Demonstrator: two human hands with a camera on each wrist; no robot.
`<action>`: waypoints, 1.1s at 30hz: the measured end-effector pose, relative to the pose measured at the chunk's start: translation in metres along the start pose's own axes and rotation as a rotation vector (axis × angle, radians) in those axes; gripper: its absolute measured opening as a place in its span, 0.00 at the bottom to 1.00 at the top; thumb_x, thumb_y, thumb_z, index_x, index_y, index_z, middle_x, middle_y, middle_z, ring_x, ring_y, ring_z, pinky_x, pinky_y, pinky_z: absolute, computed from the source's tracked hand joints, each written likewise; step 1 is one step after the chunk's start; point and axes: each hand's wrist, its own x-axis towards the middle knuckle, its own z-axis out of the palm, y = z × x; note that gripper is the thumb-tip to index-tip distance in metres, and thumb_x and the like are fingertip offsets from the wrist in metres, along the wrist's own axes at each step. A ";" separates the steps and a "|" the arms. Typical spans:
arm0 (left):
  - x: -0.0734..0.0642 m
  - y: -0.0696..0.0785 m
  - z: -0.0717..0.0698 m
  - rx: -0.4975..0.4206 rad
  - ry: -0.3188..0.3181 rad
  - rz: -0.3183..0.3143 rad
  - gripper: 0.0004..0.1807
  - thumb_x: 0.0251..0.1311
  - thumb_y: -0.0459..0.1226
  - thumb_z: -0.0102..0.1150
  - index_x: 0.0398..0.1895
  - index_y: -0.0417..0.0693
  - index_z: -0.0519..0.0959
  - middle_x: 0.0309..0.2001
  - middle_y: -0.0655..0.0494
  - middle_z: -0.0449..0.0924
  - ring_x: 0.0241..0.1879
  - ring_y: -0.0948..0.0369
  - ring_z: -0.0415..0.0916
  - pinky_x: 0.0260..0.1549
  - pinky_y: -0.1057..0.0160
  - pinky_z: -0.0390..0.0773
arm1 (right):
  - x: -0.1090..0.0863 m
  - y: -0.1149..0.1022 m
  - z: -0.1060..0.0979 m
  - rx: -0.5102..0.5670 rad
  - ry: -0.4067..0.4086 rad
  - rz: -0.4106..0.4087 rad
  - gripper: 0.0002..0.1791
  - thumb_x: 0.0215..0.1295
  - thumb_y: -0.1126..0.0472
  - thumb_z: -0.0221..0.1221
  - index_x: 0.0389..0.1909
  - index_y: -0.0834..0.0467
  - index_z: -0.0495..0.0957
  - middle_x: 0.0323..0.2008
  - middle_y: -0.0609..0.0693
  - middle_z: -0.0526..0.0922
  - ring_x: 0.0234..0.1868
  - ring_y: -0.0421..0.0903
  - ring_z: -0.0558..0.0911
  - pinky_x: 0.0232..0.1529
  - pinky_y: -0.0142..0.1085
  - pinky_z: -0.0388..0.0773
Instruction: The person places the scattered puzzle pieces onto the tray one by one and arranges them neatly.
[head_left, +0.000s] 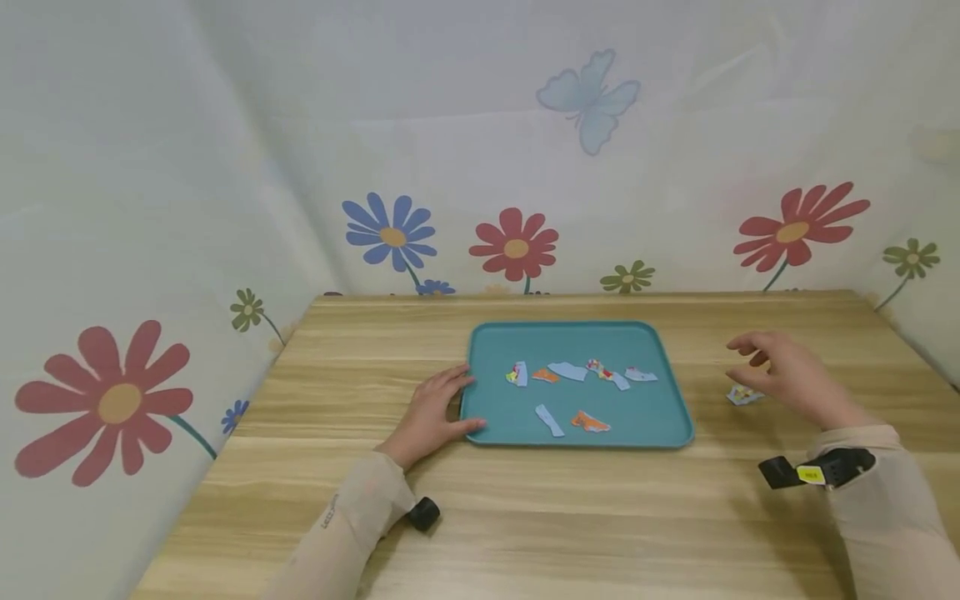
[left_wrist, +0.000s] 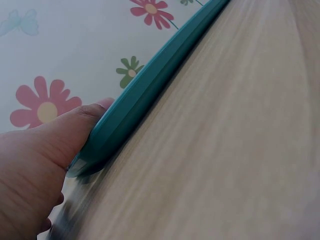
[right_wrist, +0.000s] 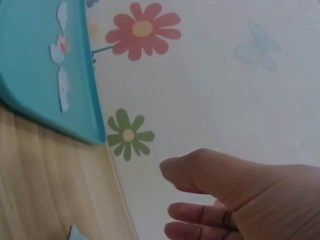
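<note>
A teal tray [head_left: 577, 342] lies on the table, with several torn paper scraps [head_left: 591, 422] spread across it, some printed in orange, red and yellow. My left hand [head_left: 431, 417] holds the tray's front left corner; in the left wrist view its thumb [left_wrist: 75, 125] hooks over the rim. To the right of the tray my right hand [head_left: 787, 379] hovers over the table, fingers loosely bent and nothing between thumb and fingers. Just beneath it lies another printed paper scrap [head_left: 742, 395], partly covered by the hand in the head view.
The wooden table [head_left: 570, 533] backs onto a pale curtain [head_left: 465, 100] printed with flowers and a butterfly. Each wrist wears a black camera strap [head_left: 840, 468] over a beige sleeve.
</note>
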 end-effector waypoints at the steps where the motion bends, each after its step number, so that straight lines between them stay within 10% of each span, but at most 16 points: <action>1: 0.000 0.000 0.000 -0.002 0.005 0.002 0.41 0.53 0.54 0.67 0.68 0.46 0.67 0.73 0.50 0.59 0.73 0.48 0.54 0.70 0.41 0.53 | 0.001 0.002 -0.001 -0.007 -0.015 0.009 0.23 0.58 0.62 0.65 0.51 0.72 0.74 0.44 0.69 0.79 0.40 0.60 0.80 0.38 0.51 0.79; 17: -0.001 -0.002 0.002 0.003 0.029 0.015 0.41 0.53 0.53 0.67 0.67 0.44 0.68 0.73 0.49 0.60 0.72 0.48 0.55 0.70 0.40 0.54 | 0.004 0.025 0.004 0.006 -0.198 0.184 0.35 0.55 0.55 0.67 0.53 0.78 0.68 0.44 0.76 0.74 0.42 0.65 0.77 0.43 0.58 0.76; 33: -0.001 -0.003 0.003 -0.006 0.070 0.078 0.44 0.53 0.60 0.63 0.64 0.39 0.70 0.70 0.43 0.63 0.69 0.43 0.59 0.66 0.37 0.57 | -0.004 0.037 0.022 -0.088 -0.207 0.217 0.38 0.52 0.52 0.67 0.51 0.81 0.68 0.37 0.71 0.74 0.35 0.59 0.75 0.40 0.54 0.76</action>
